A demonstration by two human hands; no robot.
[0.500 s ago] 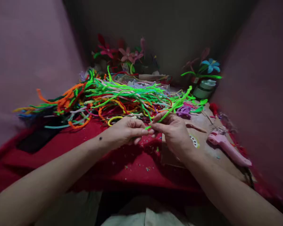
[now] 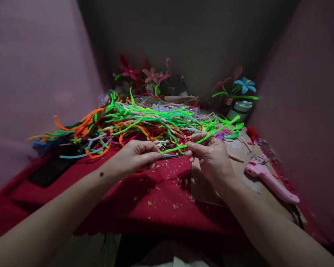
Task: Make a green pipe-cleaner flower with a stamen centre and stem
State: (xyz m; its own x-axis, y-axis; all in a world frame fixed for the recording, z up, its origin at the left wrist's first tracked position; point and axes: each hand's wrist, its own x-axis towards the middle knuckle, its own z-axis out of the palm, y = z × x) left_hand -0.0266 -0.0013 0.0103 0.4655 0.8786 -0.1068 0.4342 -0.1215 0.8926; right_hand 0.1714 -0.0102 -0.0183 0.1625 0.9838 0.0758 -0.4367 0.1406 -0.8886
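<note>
A bright green pipe cleaner (image 2: 172,150) stretches between my two hands above the table. My left hand (image 2: 137,155) pinches its left end between thumb and fingers. My right hand (image 2: 211,155) is closed around it further along, and the rest rises up to the right past the fingers. Just beyond my left fingertips shows a pointed metal blade (image 2: 169,156), its other end hidden behind that hand. A big heap of pipe cleaners (image 2: 150,115) in green, orange, red, white and other colours lies behind my hands.
A pink glue gun (image 2: 269,178) lies on a cardboard sheet (image 2: 208,185) at the right. Pipe-cleaner flowers (image 2: 151,75) stand at the back, near a pale jar (image 2: 241,109). A dark flat object (image 2: 48,170) rests on the red cloth (image 2: 122,207), which is strewn with clippings.
My left hand has moved left, away from my right, so a longer straight stretch of green pipe cleaner shows between them. The raised green end now leans lower to the right.
</note>
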